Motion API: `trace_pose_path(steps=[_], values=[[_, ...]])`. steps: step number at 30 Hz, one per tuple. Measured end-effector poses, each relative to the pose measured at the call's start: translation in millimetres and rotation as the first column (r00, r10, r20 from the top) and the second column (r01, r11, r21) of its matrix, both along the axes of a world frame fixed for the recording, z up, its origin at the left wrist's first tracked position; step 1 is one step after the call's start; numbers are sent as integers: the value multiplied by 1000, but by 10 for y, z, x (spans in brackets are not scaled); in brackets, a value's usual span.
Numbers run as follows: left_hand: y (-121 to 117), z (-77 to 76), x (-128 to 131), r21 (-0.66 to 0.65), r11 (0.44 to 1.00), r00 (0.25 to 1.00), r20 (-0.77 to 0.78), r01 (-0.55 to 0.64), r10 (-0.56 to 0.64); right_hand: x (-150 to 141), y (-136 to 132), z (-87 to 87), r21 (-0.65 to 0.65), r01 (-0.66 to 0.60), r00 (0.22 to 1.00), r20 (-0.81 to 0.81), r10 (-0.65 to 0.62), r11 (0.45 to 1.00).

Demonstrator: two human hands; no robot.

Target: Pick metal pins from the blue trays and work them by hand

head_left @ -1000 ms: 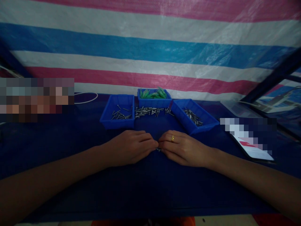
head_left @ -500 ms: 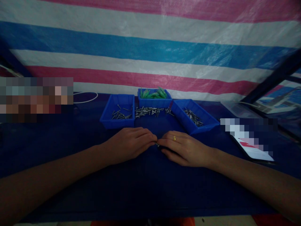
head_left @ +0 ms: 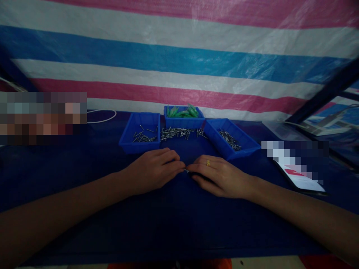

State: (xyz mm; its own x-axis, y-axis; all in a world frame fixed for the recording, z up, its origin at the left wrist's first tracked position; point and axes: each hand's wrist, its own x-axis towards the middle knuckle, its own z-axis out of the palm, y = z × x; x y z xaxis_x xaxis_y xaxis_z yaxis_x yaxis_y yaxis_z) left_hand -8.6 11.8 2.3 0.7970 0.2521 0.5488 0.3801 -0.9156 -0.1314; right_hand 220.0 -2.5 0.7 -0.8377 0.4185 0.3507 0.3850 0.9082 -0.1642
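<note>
My left hand [head_left: 157,168] and my right hand [head_left: 215,175] meet over the blue table, fingertips almost touching. Between them shows the tip of a small shiny metal piece [head_left: 186,170], pinched by the fingers of both hands; most of it is hidden and its exact kind is unclear. A gold ring is on a right finger. Just beyond the hands lies a row of loose slim metal pins [head_left: 179,132]. Left of that row stands a blue bin [head_left: 126,144] with several pins, and right of it a tilted blue bin [head_left: 246,149] holds more pins.
A third blue bin [head_left: 185,121] with green pointed pieces [head_left: 181,112] stands at the back. On the right lies a phone-like flat device [head_left: 303,179], partly pixelated. A white cable [head_left: 103,119] loops at the left. A striped sheet [head_left: 179,56] hangs behind the table.
My left hand has shifted slightly left, its upper fingers a little more bent. The metal tip shows slightly more between the hands. Bins and pins stay put.
</note>
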Motion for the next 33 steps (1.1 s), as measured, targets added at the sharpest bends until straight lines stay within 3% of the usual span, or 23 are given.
trace_pose_path(steps=[13, 24, 33], values=[[13, -20, -26, -132, 991, 999, 32, 15, -10, 8, 2, 11, 18, -19, 1000, -16, 19, 1000], [52, -34, -21, -222, 974, 996, 82, 38, -21, 26, 8, -16, 111, -6, 1000, -30, 9, 994], [64, -69, -17, -343, 939, 997, 74, -5, 32, 39, 23, -48, 70, -9, 1000, -27, 11, 998]])
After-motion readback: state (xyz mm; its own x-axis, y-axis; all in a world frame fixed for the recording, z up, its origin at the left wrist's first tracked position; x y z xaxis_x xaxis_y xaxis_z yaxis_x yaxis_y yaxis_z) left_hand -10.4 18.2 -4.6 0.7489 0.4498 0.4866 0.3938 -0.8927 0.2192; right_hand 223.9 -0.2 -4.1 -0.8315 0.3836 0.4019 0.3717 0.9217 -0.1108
